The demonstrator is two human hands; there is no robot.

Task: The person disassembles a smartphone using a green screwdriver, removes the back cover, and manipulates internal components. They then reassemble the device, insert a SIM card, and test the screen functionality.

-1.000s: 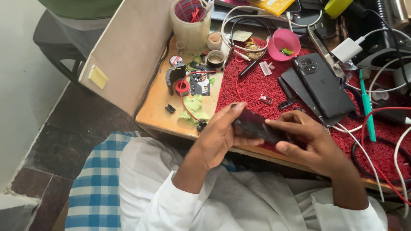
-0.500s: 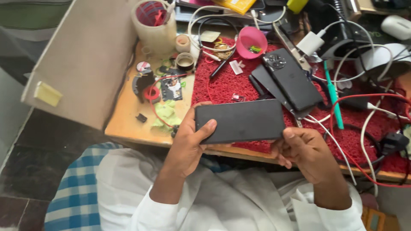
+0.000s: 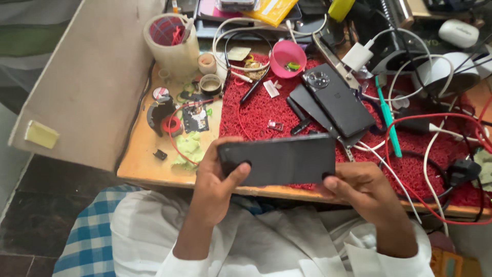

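Black phone (image 3: pixel 279 166) in both hands

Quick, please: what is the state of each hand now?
Left hand: closed on the left end of the black phone.
Right hand: closed on the phone's right end.

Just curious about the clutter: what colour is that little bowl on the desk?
Pink; the little bowl shows best in the head view, on the red mat.

We see a smooth, shiny dark phone (image 3: pixel 279 160), a rough red mat (image 3: pixel 266 110) with bumpy loops, a smooth wooden table (image 3: pixel 141 161), and a pink plastic bowl (image 3: pixel 287 57).
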